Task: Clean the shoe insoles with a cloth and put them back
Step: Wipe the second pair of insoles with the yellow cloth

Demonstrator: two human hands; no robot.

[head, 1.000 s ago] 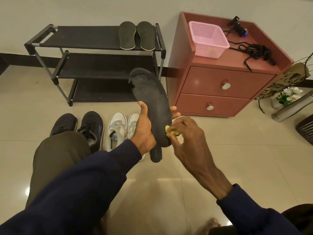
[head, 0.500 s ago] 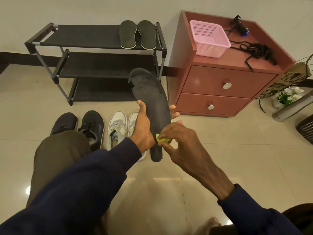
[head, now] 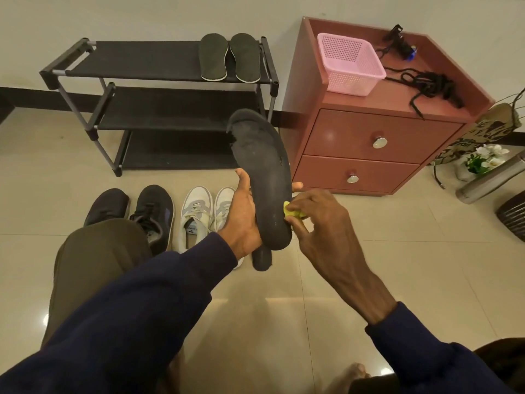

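Head view: our left hand (head: 244,220) grips the black insole (head: 264,166); our right hand (head: 321,223), pinching the yellow cloth (head: 293,213), has slid back to its edge, so wiping continues.

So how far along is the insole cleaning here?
Possibly done: two insoles lie on the rack's top shelf, cleanliness unclear. In hand: left hand holds a black insole, right hand pinches a yellow cloth against it. Left: returning insoles to the black shoes and white shoes.
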